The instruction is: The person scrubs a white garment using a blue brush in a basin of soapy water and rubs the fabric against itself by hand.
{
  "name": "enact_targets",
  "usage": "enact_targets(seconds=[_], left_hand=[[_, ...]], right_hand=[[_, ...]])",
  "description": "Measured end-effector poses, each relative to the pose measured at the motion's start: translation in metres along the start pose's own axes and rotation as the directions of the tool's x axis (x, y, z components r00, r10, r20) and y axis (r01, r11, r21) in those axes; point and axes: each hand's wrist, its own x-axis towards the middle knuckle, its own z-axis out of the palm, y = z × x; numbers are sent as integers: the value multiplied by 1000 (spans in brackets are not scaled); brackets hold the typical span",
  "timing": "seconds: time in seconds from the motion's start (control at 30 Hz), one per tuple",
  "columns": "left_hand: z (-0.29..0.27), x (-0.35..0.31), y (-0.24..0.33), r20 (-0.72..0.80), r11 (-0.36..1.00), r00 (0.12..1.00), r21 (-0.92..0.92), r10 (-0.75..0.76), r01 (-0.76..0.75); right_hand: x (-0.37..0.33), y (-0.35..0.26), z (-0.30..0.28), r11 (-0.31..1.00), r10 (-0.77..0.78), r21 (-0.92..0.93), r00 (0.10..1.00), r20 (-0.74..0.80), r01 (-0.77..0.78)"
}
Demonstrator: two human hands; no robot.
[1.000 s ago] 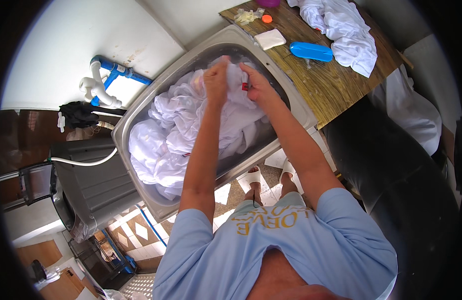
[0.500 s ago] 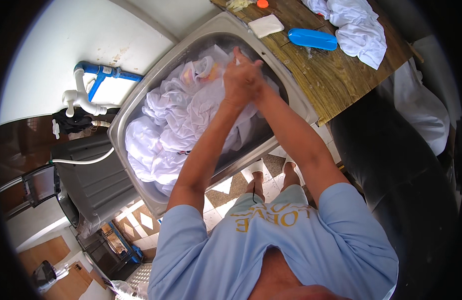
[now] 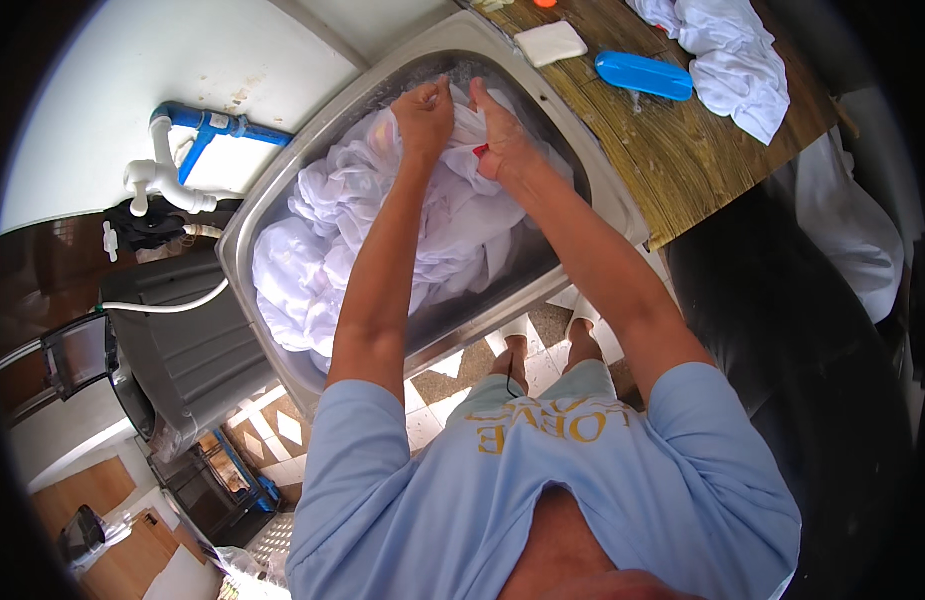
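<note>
Both of my arms reach over a metal sink (image 3: 438,45) that holds a heap of wet white clothes (image 3: 313,270). At the far side of the heap, my left hand (image 3: 426,120) is closed like a fist on a white garment (image 3: 465,135). Just to its right, my right hand (image 3: 508,140) has its palm turned inward against the same garment, fingers bent round cloth that they partly hide. A small red patch (image 3: 482,152) shows on the fabric beside the heel of that hand. The hands are a little apart, with cloth between them.
A wooden counter (image 3: 673,180) adjoins the sink on the right, bearing a blue brush-shaped object (image 3: 643,76), a pale bar (image 3: 551,44) and white cloth (image 3: 733,65). A white tap (image 3: 163,180) on blue pipe is at left, above a grey appliance (image 3: 188,340).
My hands were pressed together over the garment; they have come apart, the left moving left. Cloth and a red patch now show between them.
</note>
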Motion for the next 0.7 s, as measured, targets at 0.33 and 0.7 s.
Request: enact_targets(seconds=[0.33, 0.7], left_hand=[[23, -12, 23, 69, 958, 956, -58, 284, -280], [13, -13, 13, 79, 987, 987, -88, 143, -136]], right_hand=[[55, 15, -57, 982, -34, 183, 907, 420, -48], [1, -3, -11, 994, -102, -22, 994, 36, 103]])
